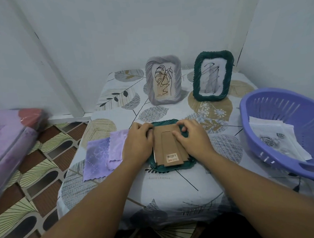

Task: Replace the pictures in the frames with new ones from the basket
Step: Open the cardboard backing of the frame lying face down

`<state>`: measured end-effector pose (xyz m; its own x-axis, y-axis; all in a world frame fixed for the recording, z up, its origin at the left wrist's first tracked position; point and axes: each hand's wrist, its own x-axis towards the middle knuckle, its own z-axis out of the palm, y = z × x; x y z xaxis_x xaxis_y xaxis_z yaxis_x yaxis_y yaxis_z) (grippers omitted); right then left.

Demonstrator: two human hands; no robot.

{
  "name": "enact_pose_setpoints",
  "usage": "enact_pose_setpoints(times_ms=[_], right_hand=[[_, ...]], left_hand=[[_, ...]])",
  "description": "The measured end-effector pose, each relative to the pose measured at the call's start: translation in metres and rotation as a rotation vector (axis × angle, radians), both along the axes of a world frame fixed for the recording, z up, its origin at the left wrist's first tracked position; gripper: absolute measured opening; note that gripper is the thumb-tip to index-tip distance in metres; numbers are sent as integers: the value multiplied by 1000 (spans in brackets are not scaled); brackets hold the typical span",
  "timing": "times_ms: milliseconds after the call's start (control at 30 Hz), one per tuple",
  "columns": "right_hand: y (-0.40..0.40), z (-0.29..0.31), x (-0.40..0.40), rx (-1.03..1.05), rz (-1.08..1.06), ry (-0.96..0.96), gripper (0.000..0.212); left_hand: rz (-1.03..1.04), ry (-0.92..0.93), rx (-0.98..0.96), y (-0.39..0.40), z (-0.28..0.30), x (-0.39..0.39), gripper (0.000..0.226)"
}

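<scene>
While lying face down on the leaf-patterned tablecloth, dark green wavy-edged picture frame sandwiched between both hands, brown cardboard backing facing up, long axis running away from the person, barcode sticker at the near end. Left hand palm down over the frame's left edge, fingers curled and pressing at the far left corner, not wrapped around anything. Right hand palm down on the backing's right side, thumb and fingertips pinched at the far right edge of the backing; cannot tell whether actually gripping a tab. Just left of the left hand, two lilac scallop-edged cloths, overlapping. Off to the right, round purple slotted plastic basket holding white printed pictures. Farther back, standing upright side by side, grey rope-textured frame with a leaf line drawing and dark green woven-look frame with a blurred dark sketch
</scene>
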<state>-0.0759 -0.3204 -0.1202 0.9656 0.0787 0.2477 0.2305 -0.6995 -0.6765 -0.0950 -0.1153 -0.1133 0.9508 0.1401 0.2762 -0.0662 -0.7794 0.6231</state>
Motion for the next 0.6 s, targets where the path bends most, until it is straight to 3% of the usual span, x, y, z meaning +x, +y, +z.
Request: enact_pose_setpoints(times_ms=[300,600], right_hand=[[-1,0,1,5,1,-4,37],[-1,0,0,32,-3,-12,38]], left_hand=[[-5,-32,61,-1,-1,0,23],[81,-29,-18,-3,0,-1,18]])
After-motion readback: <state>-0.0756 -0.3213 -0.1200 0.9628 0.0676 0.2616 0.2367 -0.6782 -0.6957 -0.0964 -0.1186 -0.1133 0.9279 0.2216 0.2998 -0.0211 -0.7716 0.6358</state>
